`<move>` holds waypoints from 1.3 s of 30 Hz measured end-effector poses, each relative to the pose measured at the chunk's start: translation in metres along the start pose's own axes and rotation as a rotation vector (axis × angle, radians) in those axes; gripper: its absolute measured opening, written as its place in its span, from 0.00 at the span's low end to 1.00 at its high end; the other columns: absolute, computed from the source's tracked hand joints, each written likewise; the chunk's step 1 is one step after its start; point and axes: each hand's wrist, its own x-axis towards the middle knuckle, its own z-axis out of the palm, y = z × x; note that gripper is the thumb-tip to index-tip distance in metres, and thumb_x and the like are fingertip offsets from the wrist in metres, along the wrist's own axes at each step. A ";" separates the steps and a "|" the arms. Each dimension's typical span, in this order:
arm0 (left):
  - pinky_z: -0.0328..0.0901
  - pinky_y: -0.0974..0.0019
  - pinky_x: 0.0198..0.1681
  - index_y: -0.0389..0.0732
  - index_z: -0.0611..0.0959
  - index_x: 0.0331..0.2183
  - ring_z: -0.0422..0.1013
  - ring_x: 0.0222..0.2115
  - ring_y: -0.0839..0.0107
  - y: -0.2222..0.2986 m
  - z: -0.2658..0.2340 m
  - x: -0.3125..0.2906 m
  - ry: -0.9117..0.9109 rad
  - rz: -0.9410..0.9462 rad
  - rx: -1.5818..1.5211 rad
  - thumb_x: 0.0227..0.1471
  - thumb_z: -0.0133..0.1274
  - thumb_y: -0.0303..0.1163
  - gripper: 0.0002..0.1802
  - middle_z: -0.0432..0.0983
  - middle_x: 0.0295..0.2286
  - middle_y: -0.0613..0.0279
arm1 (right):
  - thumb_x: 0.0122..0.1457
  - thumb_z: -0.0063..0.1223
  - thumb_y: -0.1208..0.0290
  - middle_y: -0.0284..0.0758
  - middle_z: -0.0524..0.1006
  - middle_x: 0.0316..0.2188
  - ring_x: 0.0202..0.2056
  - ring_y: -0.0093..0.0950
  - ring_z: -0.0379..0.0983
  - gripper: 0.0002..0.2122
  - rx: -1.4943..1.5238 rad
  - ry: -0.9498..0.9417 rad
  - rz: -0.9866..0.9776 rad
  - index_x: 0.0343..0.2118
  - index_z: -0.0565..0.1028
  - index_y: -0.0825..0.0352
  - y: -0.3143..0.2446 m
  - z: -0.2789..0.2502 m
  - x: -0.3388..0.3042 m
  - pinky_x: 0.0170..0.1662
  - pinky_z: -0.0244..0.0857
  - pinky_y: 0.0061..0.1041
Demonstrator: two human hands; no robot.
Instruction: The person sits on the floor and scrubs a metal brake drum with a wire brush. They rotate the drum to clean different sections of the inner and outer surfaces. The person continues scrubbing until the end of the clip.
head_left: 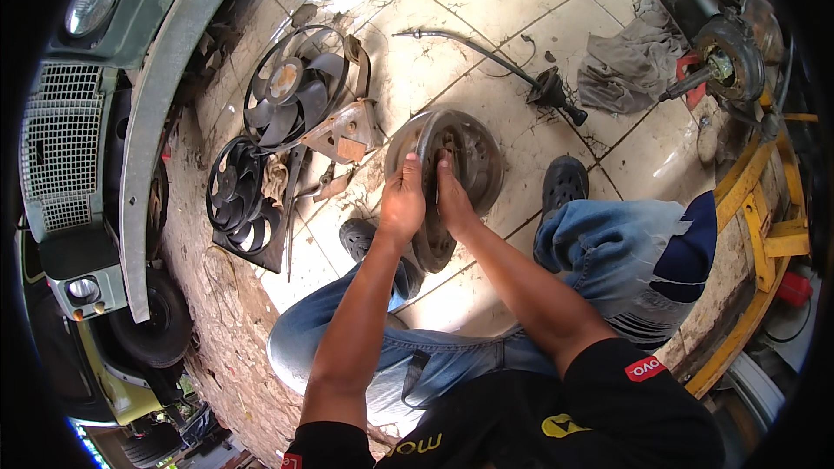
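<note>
Black shirt cloth [512, 421] lies nearest, two bare forearms [347, 339] reaching from it to a metal disc [433, 230], tilted on edge between the shoes [565, 184]; whether it touches the tiles [508, 308] I cannot tell. Left hand [403, 207] and right hand [456, 201] clasp it from either side, thumbs up, most fingers hidden. It looks heavy and rigid, hardly fragile, perhaps slick if greasy; opposite sides of the rim seem the surest hold. Counted: one disc in hand, one round drum [491, 161] just behind — joined or separate, I cannot tell — two fans [291, 91] leftward, one dark lever [547, 89], one grey rag [621, 78], one yellow stand [754, 245].
</note>
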 end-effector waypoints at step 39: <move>0.59 0.63 0.55 0.28 0.75 0.51 0.68 0.50 0.59 -0.017 -0.018 0.012 0.029 -0.097 -0.027 0.64 0.31 0.56 0.39 0.74 0.48 0.47 | 0.69 0.22 0.49 0.53 0.42 0.67 0.69 0.42 0.32 0.34 -0.555 0.093 -0.404 0.64 0.46 0.79 0.034 0.040 -0.002 0.70 0.28 0.32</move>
